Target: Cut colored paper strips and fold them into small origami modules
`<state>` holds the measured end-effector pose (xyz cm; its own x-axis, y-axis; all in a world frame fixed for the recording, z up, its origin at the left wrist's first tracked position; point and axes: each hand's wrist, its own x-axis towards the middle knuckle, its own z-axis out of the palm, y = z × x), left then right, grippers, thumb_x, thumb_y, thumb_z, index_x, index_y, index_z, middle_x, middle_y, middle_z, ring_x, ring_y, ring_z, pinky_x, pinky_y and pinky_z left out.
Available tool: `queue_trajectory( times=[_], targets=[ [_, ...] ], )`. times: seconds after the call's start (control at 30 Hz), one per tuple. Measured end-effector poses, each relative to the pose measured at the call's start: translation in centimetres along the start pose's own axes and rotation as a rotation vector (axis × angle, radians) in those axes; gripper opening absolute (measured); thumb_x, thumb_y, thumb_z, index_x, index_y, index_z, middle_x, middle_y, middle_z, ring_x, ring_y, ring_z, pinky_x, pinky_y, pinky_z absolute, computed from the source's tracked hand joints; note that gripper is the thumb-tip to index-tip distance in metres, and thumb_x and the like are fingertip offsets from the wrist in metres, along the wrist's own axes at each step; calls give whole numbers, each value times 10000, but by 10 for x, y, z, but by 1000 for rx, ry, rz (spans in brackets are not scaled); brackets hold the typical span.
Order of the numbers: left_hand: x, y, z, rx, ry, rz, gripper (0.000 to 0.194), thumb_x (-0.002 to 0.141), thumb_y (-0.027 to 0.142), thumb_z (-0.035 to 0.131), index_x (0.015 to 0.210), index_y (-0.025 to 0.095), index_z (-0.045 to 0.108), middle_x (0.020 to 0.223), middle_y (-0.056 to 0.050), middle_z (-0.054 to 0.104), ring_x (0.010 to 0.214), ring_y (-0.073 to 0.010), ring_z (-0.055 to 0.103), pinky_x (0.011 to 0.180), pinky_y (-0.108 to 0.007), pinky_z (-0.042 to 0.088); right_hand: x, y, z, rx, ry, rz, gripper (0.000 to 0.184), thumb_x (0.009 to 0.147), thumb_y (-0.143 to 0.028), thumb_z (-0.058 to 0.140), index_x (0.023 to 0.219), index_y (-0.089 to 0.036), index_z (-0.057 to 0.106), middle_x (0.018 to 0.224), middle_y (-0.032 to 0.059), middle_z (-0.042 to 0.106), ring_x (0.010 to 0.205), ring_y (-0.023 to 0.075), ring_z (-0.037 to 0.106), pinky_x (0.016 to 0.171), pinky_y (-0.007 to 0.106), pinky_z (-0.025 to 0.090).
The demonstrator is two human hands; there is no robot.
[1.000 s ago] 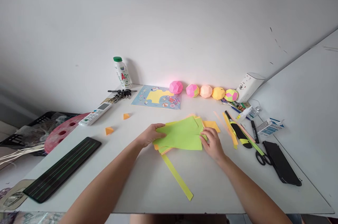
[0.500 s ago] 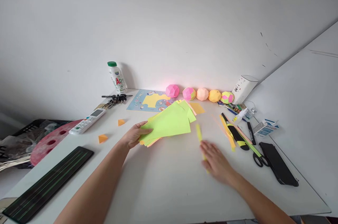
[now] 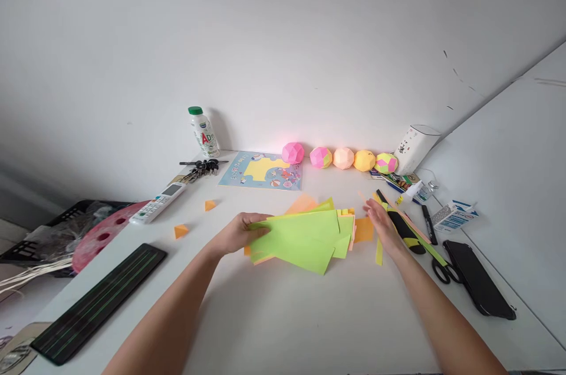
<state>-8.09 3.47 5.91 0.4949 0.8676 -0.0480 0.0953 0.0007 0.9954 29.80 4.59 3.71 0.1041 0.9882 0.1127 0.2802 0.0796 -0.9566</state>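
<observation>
While the left hand (image 3: 234,234) clasps fanned paper sheets (image 3: 298,236), the right hand (image 3: 384,226), fingers outstretched, is nearer the tabletop's (image 3: 287,322) right edge; five faceted balls (image 3: 344,158): back edge.

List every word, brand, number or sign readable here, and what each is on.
"AD": white bottle; its smaller print is unreadable.
Blue card: characters too small to read.
Remote: button markings too small to read.
Blue-and-white box: print too small to read.

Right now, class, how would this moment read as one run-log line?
left hand: gripping paper sheets | right hand: open, beside yellow strip | faceted balls: row near wall
</observation>
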Motion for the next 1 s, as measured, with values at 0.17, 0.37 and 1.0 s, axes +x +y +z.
queue_trajectory(
  times=[0.17, 0.37, 1.0],
  targets=[
    [-3, 3, -3, 123, 38, 109, 314, 821, 356, 552, 1082, 213, 651, 1110, -74, 656, 923, -236, 642, 749, -334, 551, -2, 8, -11, 163, -281, 57, 756, 674, -689, 569, 1269, -237, 450, 1251, 134, 551, 1123, 297, 536, 930, 485, 421],
    [-8, 9, 3, 575, 156, 419, 280, 880, 215, 437, 1078, 202, 635, 880, -64, 709, 719, -168, 650, 578, -260, 509, -24, -13, -4, 192, -396, -24, 829, 545, -538, 773, 1267, -274, 463, 1330, 99, 483, 1227, 312, 428, 1000, 453, 369],
    [-3, 0, 29, 757, 380, 396, 306, 853, 258, 416, 1053, 235, 646, 941, -53, 718, 751, -187, 669, 679, -292, 518, -39, -10, -3, -61, 10, -128, 299, 719, -444, 667, 898, -206, 662, 917, 80, 688, 840, 258, 636, 764, 398, 519]
  ],
)
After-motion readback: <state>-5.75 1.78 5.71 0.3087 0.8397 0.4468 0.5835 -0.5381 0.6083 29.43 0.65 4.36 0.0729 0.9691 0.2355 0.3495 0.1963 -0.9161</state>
